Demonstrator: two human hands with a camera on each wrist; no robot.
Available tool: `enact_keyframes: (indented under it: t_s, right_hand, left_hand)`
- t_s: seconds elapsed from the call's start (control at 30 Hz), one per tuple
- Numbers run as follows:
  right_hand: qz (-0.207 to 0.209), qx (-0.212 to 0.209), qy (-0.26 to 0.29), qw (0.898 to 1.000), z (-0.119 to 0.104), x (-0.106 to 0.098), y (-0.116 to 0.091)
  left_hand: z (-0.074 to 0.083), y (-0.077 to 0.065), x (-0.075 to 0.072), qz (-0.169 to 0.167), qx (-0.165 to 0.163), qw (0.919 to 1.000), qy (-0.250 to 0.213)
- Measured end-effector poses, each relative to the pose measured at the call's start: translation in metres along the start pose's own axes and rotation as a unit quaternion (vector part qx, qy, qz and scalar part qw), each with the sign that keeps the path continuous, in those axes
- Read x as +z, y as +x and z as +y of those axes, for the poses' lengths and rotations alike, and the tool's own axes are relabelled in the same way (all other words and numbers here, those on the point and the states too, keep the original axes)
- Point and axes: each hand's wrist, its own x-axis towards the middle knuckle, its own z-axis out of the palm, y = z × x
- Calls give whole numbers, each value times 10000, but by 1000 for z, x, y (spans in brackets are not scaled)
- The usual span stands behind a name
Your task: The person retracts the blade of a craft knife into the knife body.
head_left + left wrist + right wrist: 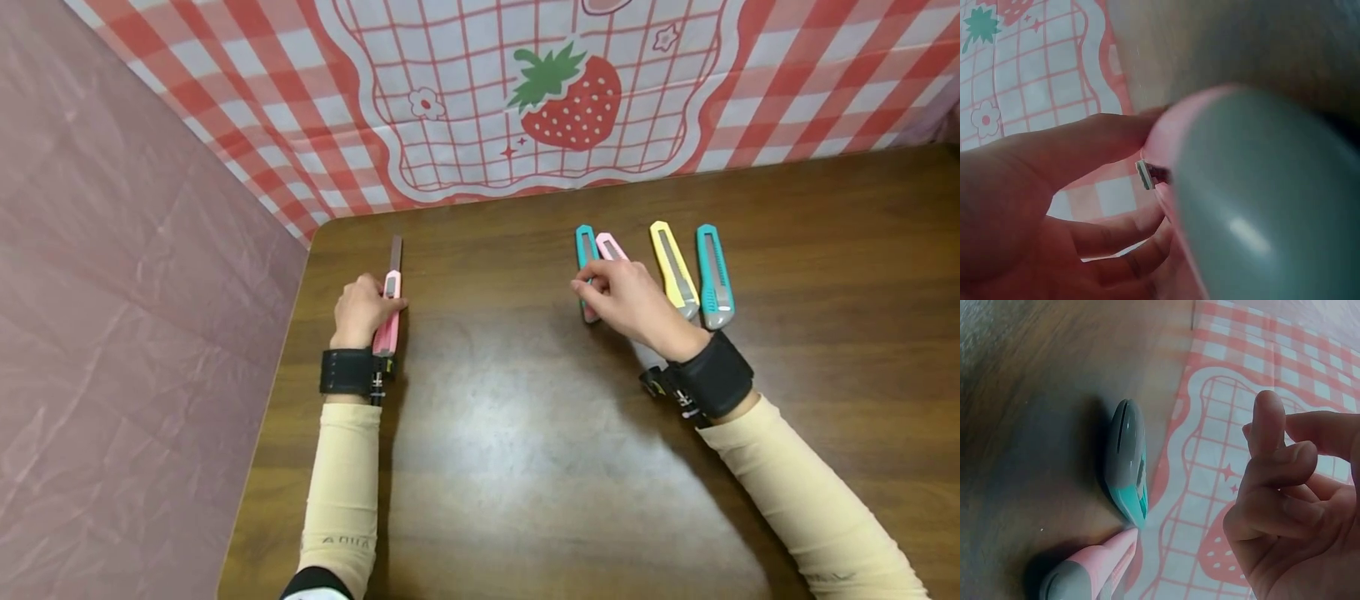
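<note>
My left hand (362, 310) grips a pink utility knife (387, 332) near the table's left side, thumb across the handle, with the long blade (396, 252) out and pointing away. In the left wrist view, the knife's grey end (1266, 194) fills much of the picture. My right hand (637, 302) is over a teal utility knife (585, 240) and a second pink utility knife (611, 247), hiding parts of both. In the right wrist view, the fingers are loosely bent and hold nothing; the teal knife's grey end (1125, 440) is apart from them.
A yellow utility knife (675, 265) and another teal utility knife (714, 275) lie to the right of my right hand on the wooden table (495, 400). Red-and-white checked cloth with a strawberry (577, 104) hangs behind the table. Pink cloth (135, 333) borders the left.
</note>
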Motion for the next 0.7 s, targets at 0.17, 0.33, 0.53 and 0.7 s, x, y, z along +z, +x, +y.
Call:
enact_keyframes:
  t_s: [0.17, 0.33, 0.53, 0.7]
  right_hand:
    - [-6, -88, -49, 9999, 0, 0, -1]
    - [0, -21, -69, 10000, 1, -1, -2]
    - [-66, -59, 88, 9999, 0, 0, -3]
    - [-334, 263, 601, 9973, -1, 2, -4]
  left_hand:
    - [0, -1, -1, -141, -131, 9998, -101]
    - [7, -1, 0, -22, -117, 9994, -328]
    - [41, -10, 5, 313, 662, 9890, -1284]
    - [83, -32, 19, 42, 1495, 9714, -1844]
